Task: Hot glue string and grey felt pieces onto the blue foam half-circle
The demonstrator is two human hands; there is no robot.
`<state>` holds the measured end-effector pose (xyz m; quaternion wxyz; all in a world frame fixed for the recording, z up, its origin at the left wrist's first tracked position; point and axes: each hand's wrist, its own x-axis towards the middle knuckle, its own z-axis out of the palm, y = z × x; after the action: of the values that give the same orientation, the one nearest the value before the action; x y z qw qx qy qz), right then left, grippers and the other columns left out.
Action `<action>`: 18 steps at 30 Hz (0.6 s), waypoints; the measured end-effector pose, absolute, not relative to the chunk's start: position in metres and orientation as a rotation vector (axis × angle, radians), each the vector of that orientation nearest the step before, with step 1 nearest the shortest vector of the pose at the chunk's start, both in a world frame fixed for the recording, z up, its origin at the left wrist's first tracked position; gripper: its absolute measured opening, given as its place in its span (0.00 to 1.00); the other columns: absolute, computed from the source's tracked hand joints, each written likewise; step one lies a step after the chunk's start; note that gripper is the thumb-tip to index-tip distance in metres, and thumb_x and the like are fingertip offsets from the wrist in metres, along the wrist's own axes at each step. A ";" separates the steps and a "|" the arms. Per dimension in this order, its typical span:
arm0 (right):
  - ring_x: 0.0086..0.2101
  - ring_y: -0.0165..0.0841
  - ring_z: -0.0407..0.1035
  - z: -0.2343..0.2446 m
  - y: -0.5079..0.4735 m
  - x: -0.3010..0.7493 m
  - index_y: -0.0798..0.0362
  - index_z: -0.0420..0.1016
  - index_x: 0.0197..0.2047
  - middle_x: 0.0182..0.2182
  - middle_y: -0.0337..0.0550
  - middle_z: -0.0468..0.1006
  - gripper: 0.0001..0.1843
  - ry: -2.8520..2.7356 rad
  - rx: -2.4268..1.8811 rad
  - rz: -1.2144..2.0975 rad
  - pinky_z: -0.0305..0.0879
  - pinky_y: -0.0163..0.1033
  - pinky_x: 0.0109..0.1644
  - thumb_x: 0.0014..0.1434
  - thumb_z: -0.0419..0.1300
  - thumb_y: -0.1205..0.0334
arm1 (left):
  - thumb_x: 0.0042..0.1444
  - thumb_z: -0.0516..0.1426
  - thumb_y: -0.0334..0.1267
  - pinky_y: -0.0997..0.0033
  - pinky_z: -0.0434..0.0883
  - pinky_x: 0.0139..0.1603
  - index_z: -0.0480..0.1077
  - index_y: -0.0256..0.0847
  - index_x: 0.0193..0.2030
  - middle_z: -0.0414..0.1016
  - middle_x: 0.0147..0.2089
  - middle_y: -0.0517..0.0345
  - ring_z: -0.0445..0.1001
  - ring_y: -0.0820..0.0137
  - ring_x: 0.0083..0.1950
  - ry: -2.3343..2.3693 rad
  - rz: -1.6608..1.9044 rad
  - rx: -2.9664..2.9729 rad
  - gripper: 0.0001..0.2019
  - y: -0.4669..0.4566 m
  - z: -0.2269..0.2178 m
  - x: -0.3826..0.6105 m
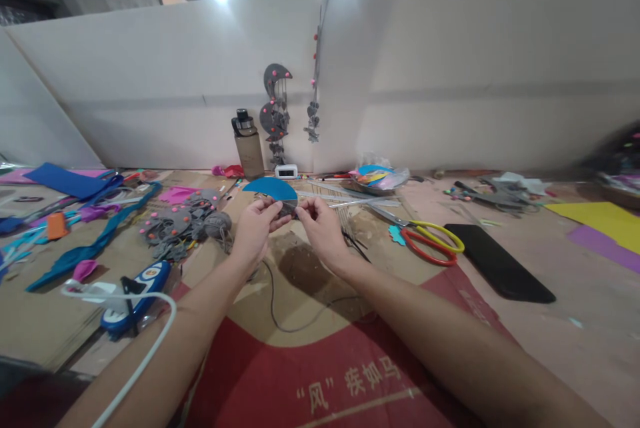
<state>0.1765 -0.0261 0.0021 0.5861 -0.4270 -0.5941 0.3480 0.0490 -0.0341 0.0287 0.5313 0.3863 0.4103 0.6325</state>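
Observation:
Both my hands meet above the cardboard-covered table (pixel 300 295). My left hand (pixel 255 228) pinches a small grey felt piece (pixel 286 209) between thumb and fingers. My right hand (pixel 323 231) is closed in a pinch at the same piece, holding something thin that I cannot make out. A blue half-round felt piece (pixel 270 189) shows just behind my fingers. A thin dark thread (pixel 290 325) trails down from my hands across the cardboard.
A pile of grey felt shapes with beads (pixel 183 225) lies left of my hands. A blue-and-white glue gun (pixel 135 295) with a white cable sits near left. Scissors (pixel 425 238), a black phone (pixel 500 261), a bottle (pixel 249 145) and hanging grey mobiles (pixel 275 111) stand around.

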 end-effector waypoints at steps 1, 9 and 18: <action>0.28 0.29 0.61 0.001 -0.026 0.176 0.51 0.67 0.30 0.26 0.36 0.69 0.06 -1.383 -0.993 0.819 0.56 0.35 0.34 0.53 0.56 0.58 | 0.46 0.63 0.32 0.66 0.76 0.42 0.68 0.35 0.31 0.73 0.33 0.57 0.75 0.73 0.36 0.973 1.513 0.923 0.08 -0.034 0.029 0.049; 0.28 0.30 0.61 0.003 -0.022 0.180 0.51 0.66 0.29 0.26 0.36 0.69 0.11 -1.527 -1.016 0.780 0.56 0.35 0.35 0.57 0.53 0.54 | 0.43 0.65 0.33 0.69 0.75 0.41 0.69 0.34 0.28 0.73 0.30 0.58 0.75 0.73 0.34 0.978 1.505 0.949 0.09 -0.030 0.028 0.045; 0.37 0.41 0.68 -0.001 0.000 0.231 0.57 0.72 0.36 0.36 0.57 0.75 0.14 -2.031 -1.684 0.209 0.57 0.40 0.38 0.52 0.60 0.54 | 0.42 0.64 0.28 0.74 0.75 0.34 0.65 0.36 0.25 0.72 0.28 0.60 0.76 0.74 0.31 0.952 1.605 0.822 0.10 -0.011 0.024 0.020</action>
<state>0.2306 -0.0005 -0.0013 0.2451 -0.6168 -0.7440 0.0767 0.0198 -0.0107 0.0236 0.5238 0.3435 0.3977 0.6704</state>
